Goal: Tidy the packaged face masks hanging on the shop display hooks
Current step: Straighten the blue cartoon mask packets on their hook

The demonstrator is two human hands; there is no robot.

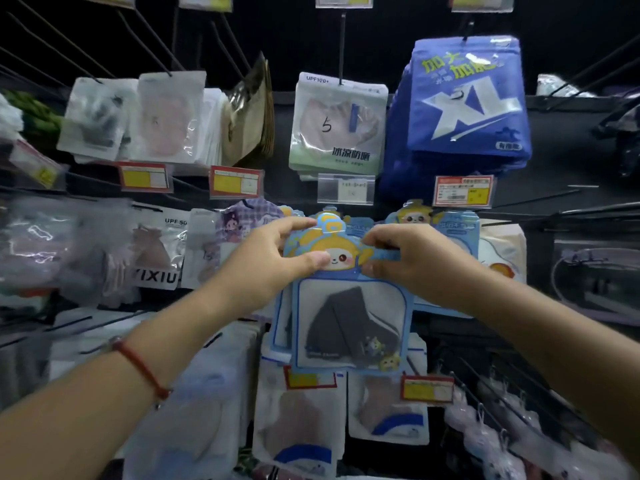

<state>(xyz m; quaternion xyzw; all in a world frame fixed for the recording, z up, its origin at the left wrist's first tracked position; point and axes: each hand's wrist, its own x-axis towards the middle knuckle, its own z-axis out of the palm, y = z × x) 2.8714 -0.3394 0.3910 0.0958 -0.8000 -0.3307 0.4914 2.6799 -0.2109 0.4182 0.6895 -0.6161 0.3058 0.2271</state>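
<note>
Dark display wall [571, 140], dim light

I am gripping the cartoon mask packet [349, 306] by its top with my left hand [277, 261] and right hand [408, 258], beneath the blue XL packs [467, 105].

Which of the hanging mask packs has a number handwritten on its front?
The green-and-white pack on the upper row, just left of the blue XL packs. A "5" is penned on its clear window; no other pack shows handwriting.
</note>
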